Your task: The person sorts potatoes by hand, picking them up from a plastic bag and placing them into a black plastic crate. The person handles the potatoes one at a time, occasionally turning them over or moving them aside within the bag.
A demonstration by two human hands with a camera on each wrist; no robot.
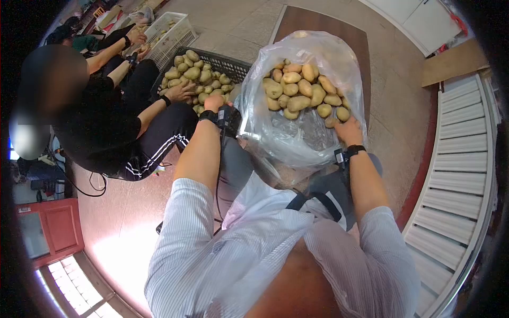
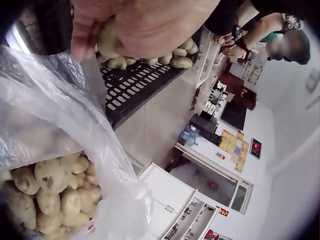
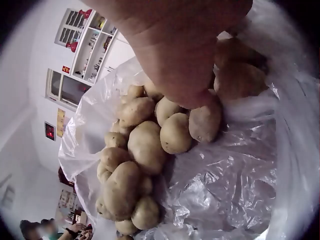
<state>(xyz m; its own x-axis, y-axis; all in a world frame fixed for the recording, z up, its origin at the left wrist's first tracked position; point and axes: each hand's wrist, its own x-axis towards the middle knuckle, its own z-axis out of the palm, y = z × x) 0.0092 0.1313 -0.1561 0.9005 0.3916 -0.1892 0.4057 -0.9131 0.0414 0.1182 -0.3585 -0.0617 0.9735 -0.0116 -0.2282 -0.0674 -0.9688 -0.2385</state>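
Observation:
My left hand [image 1: 214, 103] is at the near right corner of the black crate [image 1: 231, 66], which is full of potatoes [image 1: 205, 76]. In the left wrist view its thumb and fingers grip a potato [image 2: 107, 39] over the crate. More potatoes [image 1: 299, 87] lie in a large clear plastic bag [image 1: 305, 140], open at the top, in front of me. Inside its right side, my right hand [image 1: 349, 131] reaches down among them and touches a potato [image 3: 205, 122]. Its fingertips are hidden in the right wrist view, so I cannot tell whether they hold one.
A person [image 1: 95, 124] in black sits at my left, one hand on the potatoes in the crate. Beyond stands a white crate [image 1: 183, 33], with other people by it. The bag rests on a brown board [image 1: 339, 26]. A white radiator [image 1: 450, 183] runs along the right.

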